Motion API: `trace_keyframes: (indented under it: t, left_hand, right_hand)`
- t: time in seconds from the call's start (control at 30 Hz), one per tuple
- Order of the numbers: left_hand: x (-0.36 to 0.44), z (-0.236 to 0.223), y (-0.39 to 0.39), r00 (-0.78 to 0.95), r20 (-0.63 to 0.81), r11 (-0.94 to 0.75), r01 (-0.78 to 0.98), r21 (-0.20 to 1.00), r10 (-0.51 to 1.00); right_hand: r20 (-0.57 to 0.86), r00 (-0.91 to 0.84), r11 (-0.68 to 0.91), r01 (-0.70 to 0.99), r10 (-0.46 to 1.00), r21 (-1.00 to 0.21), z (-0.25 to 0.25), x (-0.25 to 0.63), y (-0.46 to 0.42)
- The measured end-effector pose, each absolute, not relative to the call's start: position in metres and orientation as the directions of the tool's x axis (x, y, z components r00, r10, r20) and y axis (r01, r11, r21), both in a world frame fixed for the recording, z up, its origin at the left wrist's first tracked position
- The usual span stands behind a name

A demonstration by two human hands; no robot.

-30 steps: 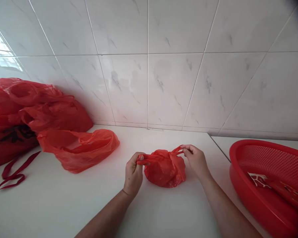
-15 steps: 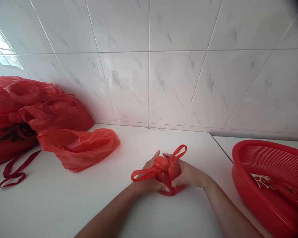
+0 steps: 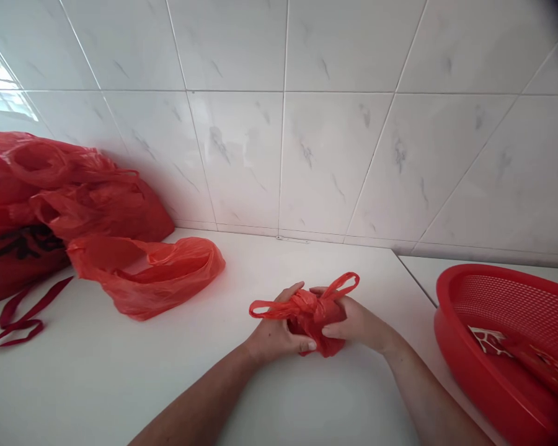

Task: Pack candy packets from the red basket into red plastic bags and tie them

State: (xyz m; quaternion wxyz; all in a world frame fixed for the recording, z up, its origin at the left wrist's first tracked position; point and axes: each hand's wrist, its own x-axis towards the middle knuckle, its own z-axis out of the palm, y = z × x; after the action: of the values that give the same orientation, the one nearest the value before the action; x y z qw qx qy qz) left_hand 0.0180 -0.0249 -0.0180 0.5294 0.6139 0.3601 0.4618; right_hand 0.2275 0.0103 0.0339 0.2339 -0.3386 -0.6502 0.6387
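Observation:
Between my two hands sits a small red plastic bag (image 3: 317, 316), knotted at the top, with its two handle loops sticking out left and right. My left hand (image 3: 279, 334) wraps the bag's left side, thumb across the front. On the other side my right hand (image 3: 353, 322) grips it, with its thumb also at the front. Fingers behind the bag are mostly hidden. What the bag contains cannot be made out. The bag is at the white tabletop (image 3: 242, 272), just in front of me.
An open, crumpled red plastic bag (image 3: 153, 291) lies to the left. Behind it a large pile of red bags (image 3: 74, 192) leans at the tiled wall (image 3: 335, 161), with a dark red strap (image 3: 21, 328) trailing. A red mesh basket (image 3: 451, 334) holding packets (image 3: 490, 342) stands at right.
The knotted bag has tilted slightly in my hands, and its left handle loop has swung upward. My left hand has shifted a little around it. The camera view has moved slightly.

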Motion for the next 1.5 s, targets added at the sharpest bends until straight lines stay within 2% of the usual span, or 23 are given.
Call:
trace_keyframes:
  t: [0.13, 0.27, 0.37, 0.43, 0.5, 0.57, 0.63, 0.7, 0.8, 0.87, 1.0, 1.07, 1.2, 1.37, 1.5]
  left_hand:
    - [0.015, -0.006, -0.032, 0.26, 0.266, -0.247, -0.105, 0.963, 0.928]
    - [0.02, 0.003, -0.033, 0.0, 0.223, -0.223, -0.034, 0.974, 0.975]
    - [0.019, 0.003, -0.028, -0.067, 0.22, -0.21, 0.137, 0.968, 0.973]
    - [0.015, 0.001, -0.023, -0.052, 0.28, -0.246, 0.349, 0.904, 0.958]
    - [0.011, -0.001, -0.019, -0.025, 0.347, -0.271, 0.576, 0.771, 0.937]
    - [0.008, -0.001, -0.016, 0.009, 0.389, -0.28, 0.71, 0.646, 0.921]
    - [0.007, 0.0, -0.015, 0.031, 0.402, -0.286, 0.754, 0.591, 0.915]
    - [0.008, 0.002, -0.015, 0.024, 0.402, -0.277, 0.762, 0.586, 0.915]
    - [0.011, 0.001, -0.016, 0.013, 0.372, -0.265, 0.724, 0.637, 0.928]
    - [0.012, -0.002, -0.017, -0.025, 0.32, -0.227, 0.654, 0.721, 0.947]
    - [0.013, -0.002, -0.017, -0.154, 0.193, -0.122, 0.381, 0.916, 0.969]
    - [0.012, 0.003, -0.017, -0.208, 0.145, -0.089, 0.257, 0.962, 0.967]
    - [0.015, 0.018, -0.02, -0.228, 0.103, -0.082, 0.1, 0.992, 0.968]
    - [0.021, 0.031, -0.026, -0.194, 0.055, -0.073, -0.086, 0.994, 0.98]
    - [0.022, 0.032, -0.028, -0.208, 0.135, -0.158, -0.099, 0.982, 0.969]
  right_hand:
    - [-0.061, -0.579, -0.043, 0.044, 0.813, -0.998, 0.032, 0.238, 0.015]
    - [-0.014, -0.457, -0.118, -0.2, 0.889, -0.973, 0.027, 0.229, 0.017]
    - [-0.021, -0.381, -0.198, -0.43, 0.924, -0.881, 0.022, 0.221, 0.019]
    - [-0.072, -0.285, -0.211, -0.496, 0.956, -0.842, 0.018, 0.22, 0.022]
    - [-0.12, -0.191, -0.2, -0.482, 0.974, -0.853, 0.015, 0.222, 0.026]
    - [-0.128, -0.132, -0.174, -0.44, 0.983, -0.881, 0.014, 0.225, 0.03]
    - [-0.124, -0.122, -0.165, -0.428, 0.985, -0.889, 0.014, 0.227, 0.033]
    - [-0.142, -0.121, -0.183, -0.463, 0.982, -0.867, 0.015, 0.228, 0.034]
    - [-0.152, -0.089, -0.177, -0.499, 0.984, -0.848, 0.018, 0.228, 0.033]
    - [-0.093, -0.092, -0.124, -0.43, 0.991, -0.894, 0.023, 0.227, 0.029]
    - [0.137, -0.242, 0.125, -0.065, 0.961, -0.99, 0.041, 0.221, 0.009]
    - [0.143, -0.363, 0.183, 0.078, 0.921, -0.98, 0.051, 0.217, -0.002]
    - [0.069, -0.522, 0.19, 0.182, 0.85, -0.965, 0.062, 0.207, -0.019]
    - [0.1, -0.554, 0.348, 0.363, 0.826, -0.864, 0.059, 0.196, -0.027]
    - [0.098, -0.516, 0.346, 0.411, 0.851, -0.843, 0.051, 0.189, -0.024]
